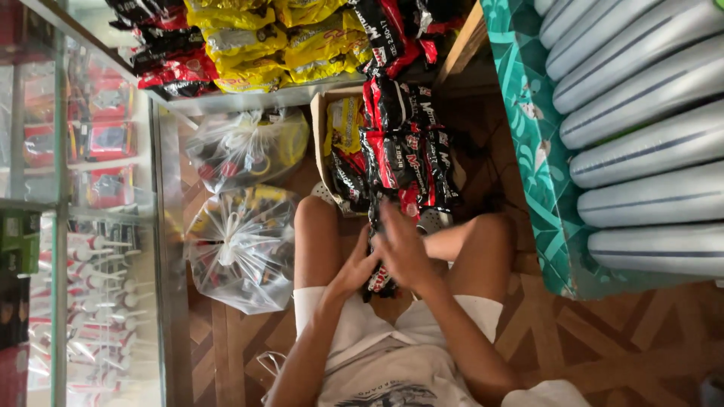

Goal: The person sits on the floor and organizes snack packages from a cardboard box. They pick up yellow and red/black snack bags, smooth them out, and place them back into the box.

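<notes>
- A tied clear plastic bag (pixel 243 256) was seen at 9 o'clock.
- The left hand (pixel 353 270) was curled around the packet's lower end.
- A red-and-black snack packet (pixel 379 277), judged light, crinkly and slippery, was held between the knees, best gripped by its edges.
- The right hand (pixel 402 252) was spread over it, fingers loosely closed.

Two clear plastic bags knotted at the top sit left of centre, one (pixel 245 147) above the other (pixel 240 252). Along the top edge, a metal shelf (pixel 256 99) holds yellow packets (pixel 279 41) and red-and-black packets (pixel 162 64). A glass display case (pixel 83 226) fills the left side. At the right, a teal patterned cloth (pixel 539 151) lies under a row of pale ribbed cylinders (pixel 648 128). Wooden parquet floor (pixel 603 339) shows at lower right.
</notes>
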